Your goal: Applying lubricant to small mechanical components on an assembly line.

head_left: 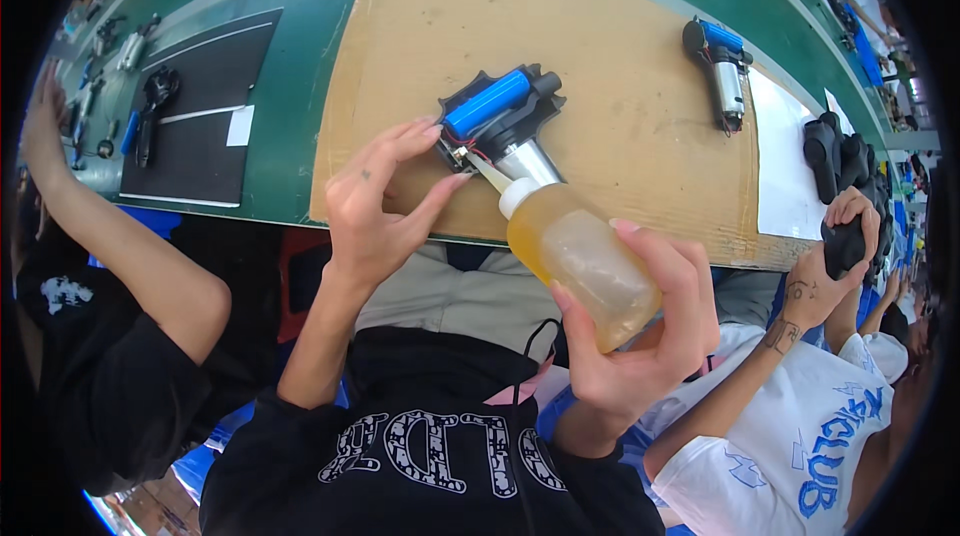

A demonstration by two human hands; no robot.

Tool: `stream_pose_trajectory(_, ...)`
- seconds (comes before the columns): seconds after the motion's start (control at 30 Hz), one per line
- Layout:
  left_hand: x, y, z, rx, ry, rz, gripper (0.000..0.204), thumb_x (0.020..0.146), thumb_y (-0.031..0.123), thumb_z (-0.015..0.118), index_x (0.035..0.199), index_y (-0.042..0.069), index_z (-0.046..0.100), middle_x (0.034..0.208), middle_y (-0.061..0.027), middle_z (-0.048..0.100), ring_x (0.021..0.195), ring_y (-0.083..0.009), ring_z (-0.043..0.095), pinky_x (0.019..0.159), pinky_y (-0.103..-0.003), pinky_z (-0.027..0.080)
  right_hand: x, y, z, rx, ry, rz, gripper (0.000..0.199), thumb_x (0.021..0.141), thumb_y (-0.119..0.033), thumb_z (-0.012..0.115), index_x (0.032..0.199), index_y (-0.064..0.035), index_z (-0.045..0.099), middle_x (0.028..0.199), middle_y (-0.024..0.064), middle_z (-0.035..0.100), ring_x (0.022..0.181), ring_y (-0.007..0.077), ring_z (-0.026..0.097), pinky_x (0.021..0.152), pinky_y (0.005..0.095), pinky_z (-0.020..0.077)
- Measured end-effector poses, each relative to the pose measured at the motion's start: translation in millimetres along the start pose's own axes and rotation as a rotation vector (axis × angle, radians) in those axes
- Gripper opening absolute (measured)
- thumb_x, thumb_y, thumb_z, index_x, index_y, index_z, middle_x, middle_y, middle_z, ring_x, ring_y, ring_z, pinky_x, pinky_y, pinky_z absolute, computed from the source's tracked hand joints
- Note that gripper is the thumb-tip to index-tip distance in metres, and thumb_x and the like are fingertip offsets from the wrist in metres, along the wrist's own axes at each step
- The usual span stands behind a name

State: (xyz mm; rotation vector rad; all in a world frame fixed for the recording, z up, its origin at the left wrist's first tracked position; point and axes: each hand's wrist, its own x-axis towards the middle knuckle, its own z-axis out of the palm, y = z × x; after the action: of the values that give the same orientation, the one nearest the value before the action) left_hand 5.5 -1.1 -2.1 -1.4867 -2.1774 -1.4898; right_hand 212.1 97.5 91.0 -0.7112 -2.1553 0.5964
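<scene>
amber liquid shows through the cloudy plastic of a squeeze bottle (575, 251), tipped so its pale, tapered nozzle (489, 173) points into the half-open tool (550, 118) on the cardboard sheet (620, 66). the right hand (655, 321) is closed round the bottle, thumb and fingers on opposite sides. the left hand (378, 198) is half open, thumb and forefinger set apart at the tool's near-left end; how firmly they grip, i cannot tell.

a light, even squeeze would probably serve best — soft walls like these could give too much at once. the tip is best kept close to the spot and clear of the red wires (476, 148), with the left fingertips bracing without crowding it.

the tool mixes surfaces: a smooth blue cylinder (487, 104), a shiny metal barrel (529, 164), a dark housing with a jagged outline. beneath it, the cardboard is tan, matt and scuffed — taped along one edge.
</scene>
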Motion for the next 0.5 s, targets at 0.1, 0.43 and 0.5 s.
stream_pose_trajectory(0.1, -0.9, 1.3, -0.6, -0.012, -0.004, 0.026, 0.049, 0.072, 0.006, 0.092, 0.116, 0.001, 0.071, 0.117, -0.0203, 0.075, 0.108, -0.0330, 0.074, 0.092, -0.038, 0.059, -1.3, 3.2, -1.4, 0.041, 0.011, 0.029, 0.057, 0.055, -0.001, 0.082, 0.111, 0.0031, 0.070, 0.094, 0.0165, 0.069, 0.084, 0.0261, 0.068, 0.078, 0.0323, 0.0539)
stream_pose_trajectory(0.43, -1.6, -1.7, -1.7, 0.033, -0.012, 0.056, 0.049, 0.073, 0.008, 0.092, 0.118, 0.004, 0.072, 0.121, -0.0159, 0.075, 0.096, -0.0186, 0.073, 0.067, -0.025, 0.048, -5.5, 5.4, -0.9, 0.098, 0.023, 0.061, 0.057, 0.059, 0.001, 0.082, 0.114, 0.0036, 0.068, 0.097, 0.0153, 0.068, 0.084, 0.0227, 0.068, 0.077, 0.0295, 0.0534)
stream_pose_trajectory(0.5, -1.7, -2.1, 0.9, 0.025, -0.013, 0.059, 0.049, 0.074, 0.007, 0.092, 0.118, 0.003, 0.072, 0.121, -0.0159, 0.075, 0.096, -0.0186, 0.073, 0.067, -0.026, 0.048, -8.5, 6.3, 0.4, 0.100, 0.030, 0.073, 0.056, 0.060, 0.001, 0.082, 0.114, 0.0037, 0.068, 0.098, 0.0153, 0.068, 0.085, 0.0227, 0.068, 0.078, 0.0294, 0.0536)
